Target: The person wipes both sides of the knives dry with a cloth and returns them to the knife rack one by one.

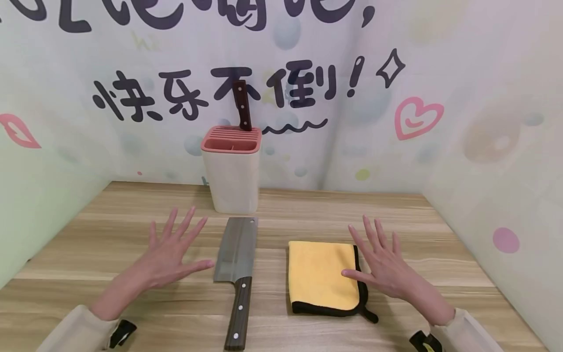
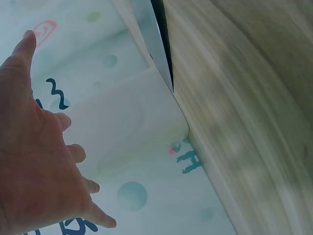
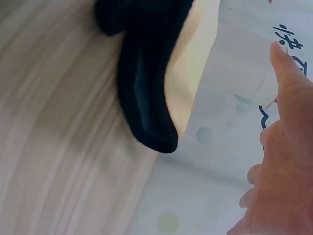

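Note:
A cleaver (image 1: 237, 254) with a dark riveted handle lies on the wooden table, its blade pointing away from me. To its left hovers my left hand (image 1: 169, 256), fingers spread, thumb tip close to the blade's edge, holding nothing. A folded yellow cloth (image 1: 323, 274) with black trim and a small loop lies right of the cleaver. Over the cloth's right edge is my right hand (image 1: 384, 266), also spread and holding nothing. In the right wrist view the cloth's black trim (image 3: 146, 98) shows beside that hand (image 3: 283, 161).
Behind the cleaver stands a white knife block (image 1: 233, 181) with a pink slotted top. A dark-handled knife (image 1: 242, 105) is upright in one slot. A printed backdrop (image 1: 352, 146) rises along the back of the wooden table (image 1: 176, 322), with side panels at left and right.

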`<state>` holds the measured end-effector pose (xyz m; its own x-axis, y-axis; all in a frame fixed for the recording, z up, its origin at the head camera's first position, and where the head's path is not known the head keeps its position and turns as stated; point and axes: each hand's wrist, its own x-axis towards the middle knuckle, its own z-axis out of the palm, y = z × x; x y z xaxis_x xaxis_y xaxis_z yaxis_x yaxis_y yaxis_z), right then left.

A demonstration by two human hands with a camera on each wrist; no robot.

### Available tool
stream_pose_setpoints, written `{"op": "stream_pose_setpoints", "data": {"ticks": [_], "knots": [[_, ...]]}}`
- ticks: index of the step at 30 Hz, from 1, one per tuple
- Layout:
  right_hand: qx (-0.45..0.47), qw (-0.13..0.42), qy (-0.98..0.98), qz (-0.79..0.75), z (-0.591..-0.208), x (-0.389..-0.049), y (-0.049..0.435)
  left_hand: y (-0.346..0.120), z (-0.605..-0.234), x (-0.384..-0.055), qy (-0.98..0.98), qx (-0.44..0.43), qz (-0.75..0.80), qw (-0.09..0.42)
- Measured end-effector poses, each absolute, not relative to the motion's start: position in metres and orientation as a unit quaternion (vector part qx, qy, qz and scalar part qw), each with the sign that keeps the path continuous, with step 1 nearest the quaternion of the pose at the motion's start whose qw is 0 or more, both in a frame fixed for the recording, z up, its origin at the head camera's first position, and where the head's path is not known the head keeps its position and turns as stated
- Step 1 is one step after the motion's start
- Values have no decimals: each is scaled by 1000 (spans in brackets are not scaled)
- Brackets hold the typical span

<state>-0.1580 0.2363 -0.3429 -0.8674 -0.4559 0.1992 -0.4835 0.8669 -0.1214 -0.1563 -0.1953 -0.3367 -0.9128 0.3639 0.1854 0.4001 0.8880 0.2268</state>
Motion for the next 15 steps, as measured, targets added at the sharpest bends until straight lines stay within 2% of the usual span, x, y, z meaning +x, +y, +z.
{"op": "stream_pose_setpoints", "data": {"ticks": [8,15], "knots": [[246,68,-962,98,-332,-160,223,-188,-327,-160,-965,-198,-156,75],[271,73,-953,111,-321,-162,204,-178,-317,-163,-948,-219,-192,130]]}}
